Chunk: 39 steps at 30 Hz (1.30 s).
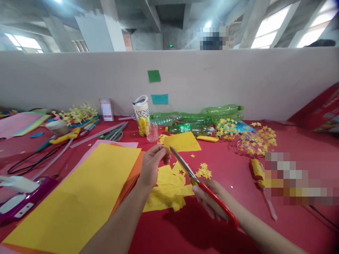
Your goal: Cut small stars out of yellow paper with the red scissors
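Observation:
My left hand (153, 164) is closed in a pinch on a small piece of yellow paper (166, 150) held above the red table (230, 165). My right hand (209, 199) grips red-handled scissors (197, 183); their blades point up and left, with the tips right at the pinched piece. Below the hands lie yellow paper scraps (168, 192) and a few cut yellow stars (203, 172). A large yellow sheet (87, 190) on pink and orange sheets lies to the left of my left forearm.
Green plastic bottles (201, 118) lie along the grey partition wall behind a clear cup (152, 132) and a white canister (141, 111). More yellow stars (261, 139) spread at the right. A yellow utility knife (258, 169), a purple device (23, 199), a glue gun (66, 135) and cables sit around.

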### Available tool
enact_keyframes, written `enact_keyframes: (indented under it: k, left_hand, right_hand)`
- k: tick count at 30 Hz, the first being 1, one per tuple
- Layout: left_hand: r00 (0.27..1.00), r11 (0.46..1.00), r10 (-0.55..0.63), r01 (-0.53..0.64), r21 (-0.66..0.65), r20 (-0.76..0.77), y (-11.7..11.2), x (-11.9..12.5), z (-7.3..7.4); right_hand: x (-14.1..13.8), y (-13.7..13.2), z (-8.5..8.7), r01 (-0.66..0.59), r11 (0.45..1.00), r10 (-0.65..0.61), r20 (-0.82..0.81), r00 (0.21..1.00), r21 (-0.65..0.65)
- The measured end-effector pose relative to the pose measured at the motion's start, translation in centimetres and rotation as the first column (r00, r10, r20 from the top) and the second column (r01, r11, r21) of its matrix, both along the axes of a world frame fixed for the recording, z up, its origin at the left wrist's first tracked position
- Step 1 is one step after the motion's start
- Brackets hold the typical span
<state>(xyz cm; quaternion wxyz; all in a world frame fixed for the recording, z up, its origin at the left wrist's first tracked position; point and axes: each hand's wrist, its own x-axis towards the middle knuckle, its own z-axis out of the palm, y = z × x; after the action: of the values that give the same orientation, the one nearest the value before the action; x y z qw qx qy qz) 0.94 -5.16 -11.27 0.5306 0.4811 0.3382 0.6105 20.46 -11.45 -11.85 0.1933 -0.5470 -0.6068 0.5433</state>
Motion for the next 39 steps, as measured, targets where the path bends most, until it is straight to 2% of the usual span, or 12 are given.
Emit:
enact_keyframes:
  k: [4, 9, 12, 17, 19, 23, 39]
  left_hand:
    - [0.999, 1.0, -0.006, 0.006, -0.013, -0.048, -0.2, 0.3, 0.1]
    - [0.997, 0.997, 0.075, -0.074, -0.003, 0.032, 0.1, 0.1, 0.1]
    - [0.996, 0.997, 0.083, -0.083, 0.005, 0.045, 0.3, 0.0, 0.1]
    - [0.995, 0.995, 0.099, -0.099, -0.003, -0.007, 0.3, -0.1, 0.1]
    - [0.995, 0.995, 0.092, -0.093, -0.02, -0.044, 0.3, -0.3, 0.1]
    - [0.993, 0.997, 0.058, -0.063, -0.049, -0.099, 0.4, -0.6, 0.0]
    - [0.997, 0.997, -0.028, 0.022, -0.077, -0.076, 0.7, -1.4, 0.5]
  right_hand:
    - [0.0, 0.0, -0.2, 0.001, 1.0, 0.0, -0.011, 1.0, 0.015]
    - [0.0, 0.0, -0.1, 0.001, 1.0, -0.001, -0.009, 1.0, 0.017]
    - [0.1, -0.1, -0.2, -0.001, 1.0, 0.001, -0.026, 1.0, -0.005]
    - [0.6, 0.1, -0.2, -0.097, 0.995, 0.098, -0.042, 0.994, 0.01]
    - [0.8, 0.2, -0.1, -0.114, 0.993, 0.114, -0.033, 0.993, 0.008]
    - [0.7, 0.1, -0.2, -0.066, 0.997, 0.067, -0.031, 0.997, 0.032]
    - [0.7, 0.3, 0.2, -0.065, 0.998, 0.065, 0.001, 0.998, 0.024]
